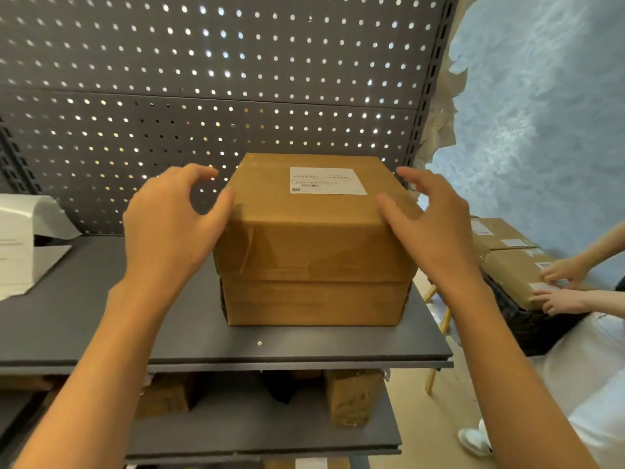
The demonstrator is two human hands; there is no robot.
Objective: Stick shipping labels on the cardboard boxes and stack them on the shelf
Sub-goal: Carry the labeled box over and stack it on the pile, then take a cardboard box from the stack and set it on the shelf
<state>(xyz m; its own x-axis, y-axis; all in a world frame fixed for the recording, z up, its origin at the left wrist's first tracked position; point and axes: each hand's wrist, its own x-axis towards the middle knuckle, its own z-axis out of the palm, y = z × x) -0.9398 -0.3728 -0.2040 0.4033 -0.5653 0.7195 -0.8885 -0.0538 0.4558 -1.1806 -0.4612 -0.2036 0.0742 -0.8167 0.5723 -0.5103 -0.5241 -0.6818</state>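
Grey pegboard [203,79] backs the dark shelf [270,346] where two stacked cardboard boxes sit.

Top box [314,225] lies between the left hand [172,225] and right hand [429,225], about equally near to each. Both hands are spread, fingers loosely curved; only the thumbs seem to touch its front corners. It rests squarely on the lower box [314,302]. Its white shipping label [327,181] sits on top, beyond the thumbs; a barcode shows, but the print is too small to read.

Brown cardboard boxes [314,252], stacked; white label [327,181] with black print on top. Dark grey shelf [101,319]. Grey back panel [203,79] dotted with rows of small holes.
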